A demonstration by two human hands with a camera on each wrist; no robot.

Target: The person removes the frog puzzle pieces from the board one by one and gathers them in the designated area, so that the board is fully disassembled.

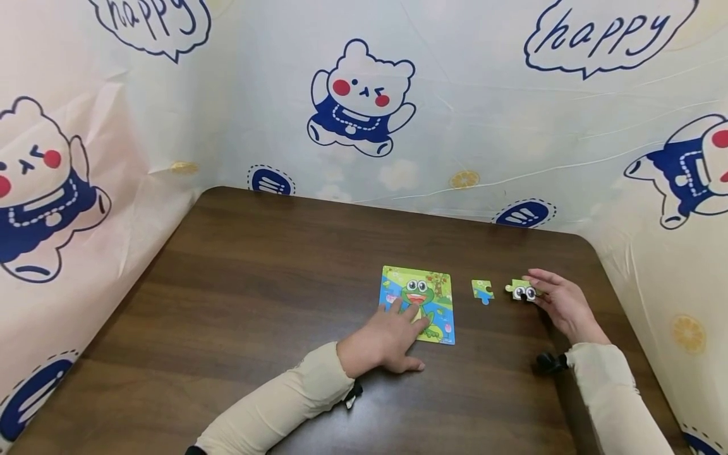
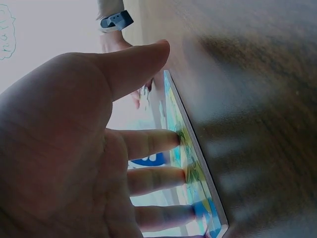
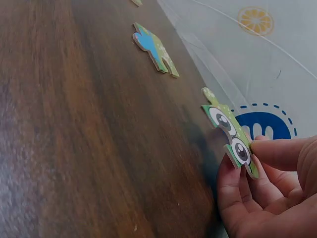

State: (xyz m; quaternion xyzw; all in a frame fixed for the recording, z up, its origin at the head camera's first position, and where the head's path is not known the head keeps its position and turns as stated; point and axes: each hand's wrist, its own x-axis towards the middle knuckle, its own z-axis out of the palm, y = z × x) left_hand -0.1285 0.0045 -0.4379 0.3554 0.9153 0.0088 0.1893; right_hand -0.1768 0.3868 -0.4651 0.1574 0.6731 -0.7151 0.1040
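a person's left hand (image 1: 392,338) lies on the near left part of a square frog board (image 1: 440,284), its fingers extended and spread, the tips touching the printed face; the thumb sticks out past the board's near edge, over the wooden desk (image 1: 256,284). the board sits right of the desk's middle, nearer the right edge than the left. the right hand (image 1: 563,306), close to the desk's right edge, pinches a green puzzle piece with two big eyes (image 1: 519,291) between thumb and fingers; the right wrist view shows it tilted. between that piece and the board, apart from both, a green and blue puzzle piece (image 1: 483,289) lies on the desk. beyond the far edge hangs a pale sheet (image 1: 466,114) printed with bears and the word "happy". both arms wear cream sleeves (image 1: 273,404), and a black device (image 1: 550,363) is at the right wrist.
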